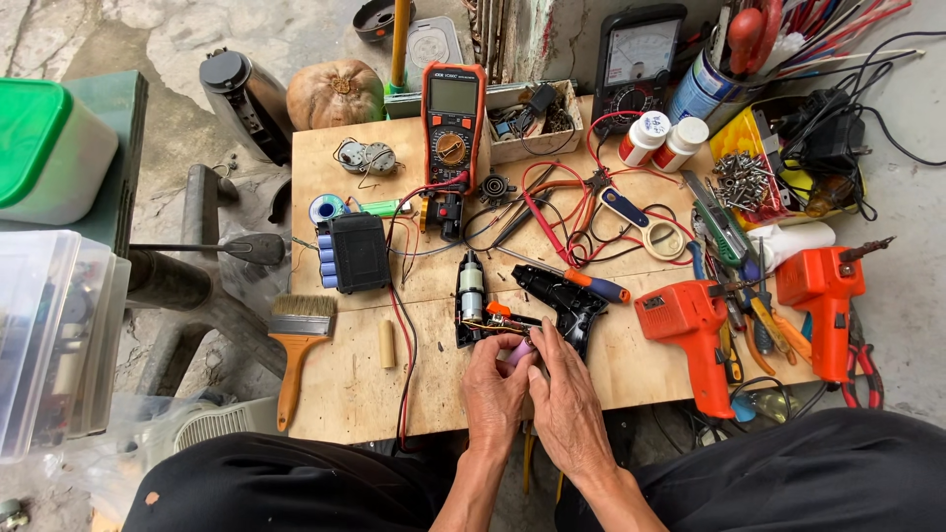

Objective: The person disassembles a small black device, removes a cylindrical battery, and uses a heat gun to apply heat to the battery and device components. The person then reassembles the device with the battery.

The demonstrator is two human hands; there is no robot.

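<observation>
Pinching a small pink part [519, 353] w/ both hands, left hand [495, 386] & right hand [565, 399] touching, by the open black drill [552, 300].

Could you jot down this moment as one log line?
left hand + right hand: pinch small pink part | beside: opened black drill body | left: paintbrush | right: orange drill

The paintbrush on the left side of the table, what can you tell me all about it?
The paintbrush lies flat on the wooden table, handle toward the person, bristles pointing away. It has an orange handle that looks like wood, a silvery metal band and short, pale, worn-looking bristles. Nobody touches it. A small cream cylinder lies to its right and a black battery pack beyond it.
</observation>
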